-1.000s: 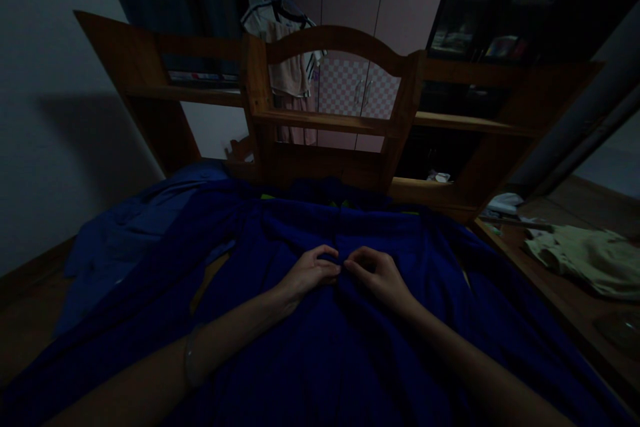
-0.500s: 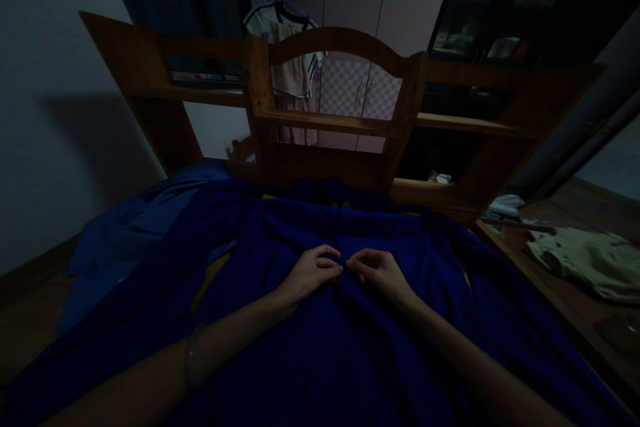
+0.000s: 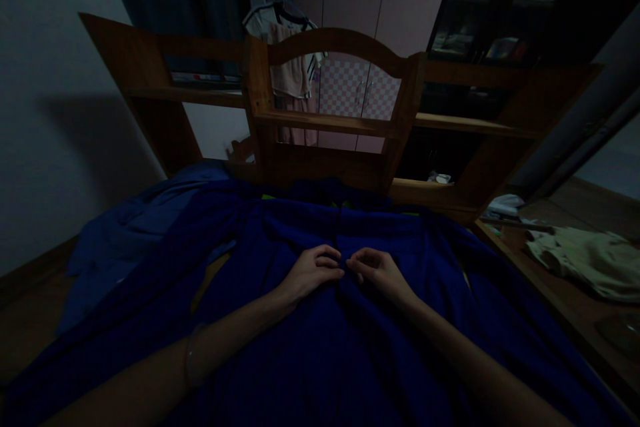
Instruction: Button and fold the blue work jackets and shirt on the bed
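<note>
One blue garment (image 3: 300, 360), cut off below; left hand (image 3: 311, 269), right hand (image 3: 379, 270) at its middle; fingers (image 3: 369, 253) bent, can't tell if gripping

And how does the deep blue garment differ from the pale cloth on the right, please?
The deep blue garment is spread wide; the pale cloth lies bunched. The deep blue garment is under the left hand and right hand; the pale cloth lies away from them. Both are wrinkled.

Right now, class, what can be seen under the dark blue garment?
A lighter blue cloth emerges from under the dark blue garment at the picture's left, and a tan patch shows through a gap. Whatever lies beneath the garment's middle is covered and cannot be seen.
</note>
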A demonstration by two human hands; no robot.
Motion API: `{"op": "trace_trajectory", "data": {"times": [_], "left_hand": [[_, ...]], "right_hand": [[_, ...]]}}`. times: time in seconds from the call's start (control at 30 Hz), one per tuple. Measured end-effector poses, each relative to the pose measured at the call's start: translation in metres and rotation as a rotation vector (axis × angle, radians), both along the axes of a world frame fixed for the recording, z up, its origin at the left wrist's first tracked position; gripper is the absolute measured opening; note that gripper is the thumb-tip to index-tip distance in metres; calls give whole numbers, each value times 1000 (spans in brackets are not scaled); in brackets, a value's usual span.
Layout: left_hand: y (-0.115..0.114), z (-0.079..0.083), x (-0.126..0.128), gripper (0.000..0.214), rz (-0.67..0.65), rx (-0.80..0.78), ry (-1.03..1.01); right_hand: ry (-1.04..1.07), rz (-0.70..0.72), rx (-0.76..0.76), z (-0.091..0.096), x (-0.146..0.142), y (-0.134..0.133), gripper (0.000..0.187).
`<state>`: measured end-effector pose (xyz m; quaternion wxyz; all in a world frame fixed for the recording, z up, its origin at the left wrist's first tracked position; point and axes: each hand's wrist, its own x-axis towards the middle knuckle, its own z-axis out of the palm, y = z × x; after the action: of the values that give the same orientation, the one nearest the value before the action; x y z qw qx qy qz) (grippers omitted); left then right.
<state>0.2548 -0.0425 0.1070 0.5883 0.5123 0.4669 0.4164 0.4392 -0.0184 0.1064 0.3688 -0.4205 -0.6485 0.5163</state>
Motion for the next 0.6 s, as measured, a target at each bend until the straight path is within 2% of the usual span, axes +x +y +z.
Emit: {"op": "trace_trajectory", "data": {"times": [0.2,0.43,0.6], "left_hand": [[0,0,0,42,-11,1,4],[1,-1,-1,42,-11,-4,-42],[2,-4,-1,43,-14,-12,-77]], "right_hand": [[-65,37,85,-5,2,0,27],[-267,33,485,18,2,-19,12],[-301,57,576,23,2,-22,10]]}}
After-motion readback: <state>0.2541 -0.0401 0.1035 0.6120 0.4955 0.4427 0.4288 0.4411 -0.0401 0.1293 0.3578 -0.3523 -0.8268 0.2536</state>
